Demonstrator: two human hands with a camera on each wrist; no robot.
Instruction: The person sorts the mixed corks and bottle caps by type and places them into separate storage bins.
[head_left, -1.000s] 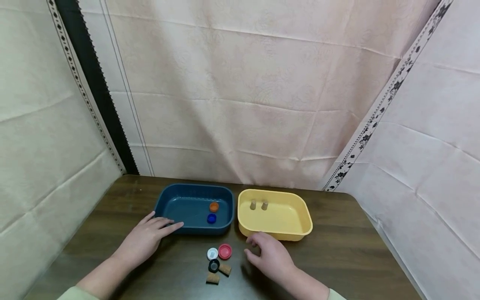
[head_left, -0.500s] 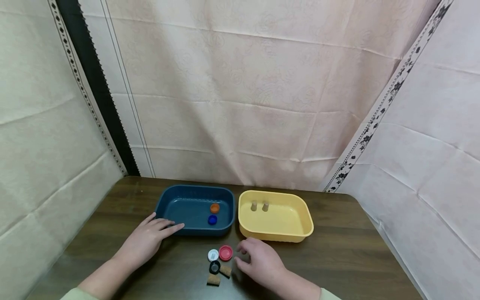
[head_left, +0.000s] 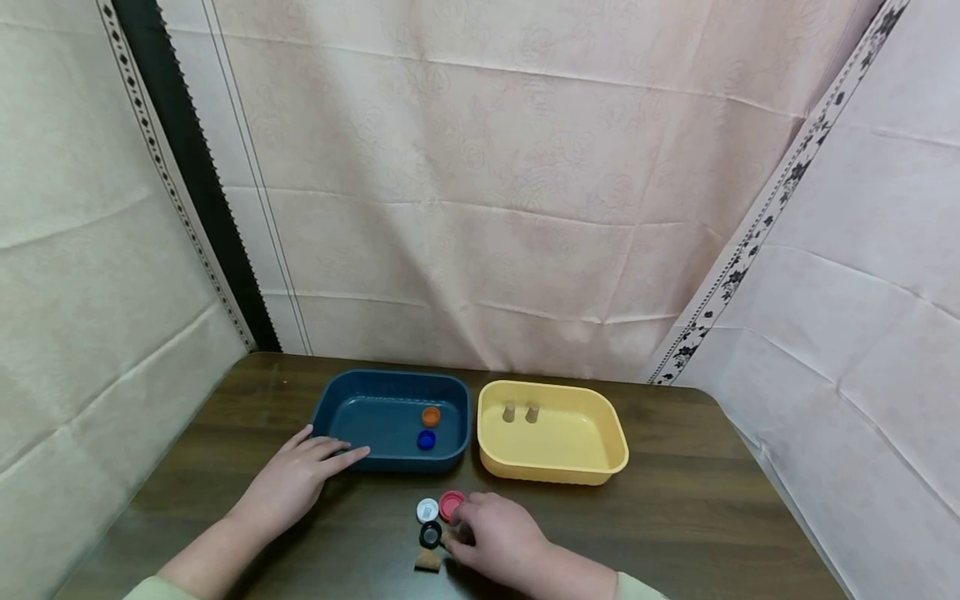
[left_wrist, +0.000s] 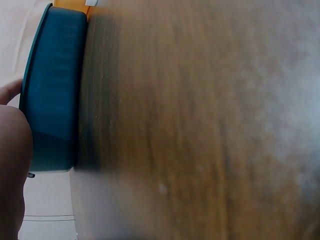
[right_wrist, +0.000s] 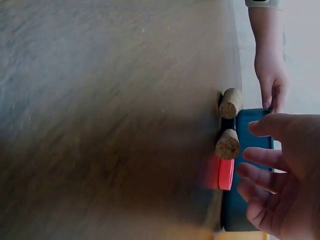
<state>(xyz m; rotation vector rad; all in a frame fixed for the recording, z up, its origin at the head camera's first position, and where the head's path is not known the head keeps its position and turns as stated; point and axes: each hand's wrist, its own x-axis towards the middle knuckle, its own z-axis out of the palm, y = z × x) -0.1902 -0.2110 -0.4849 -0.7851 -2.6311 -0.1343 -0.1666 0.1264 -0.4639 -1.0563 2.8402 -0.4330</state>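
My left hand (head_left: 288, 483) rests at the near-left corner of the blue tray (head_left: 360, 375), fingers over its rim. Inside that tray lie an orange cap (head_left: 431, 417) and a blue cap (head_left: 426, 439). My right hand (head_left: 498, 537) reaches over the small pile, thumb and fingers apart and loosely bent, around a cork (right_wrist: 227, 145) that it partly covers in the head view. Another cork (head_left: 427, 560) lies nearest me. Beside them are a black cap (head_left: 431, 535), a white cap (head_left: 427, 510) and a red cap (head_left: 450, 504), partly behind my fingers.
A yellow tray (head_left: 551, 475) stands right of the blue one, with two corks (head_left: 521, 413) upright in it. Both trays sit toward the back of the brown wooden table (head_left: 690, 500). Pale cloth (head_left: 480, 208) hangs behind the table and along both sides.
My right hand has moved left and slightly toward me, from in front of the yellow tray to over the pile. My left hand has stayed on the blue tray.
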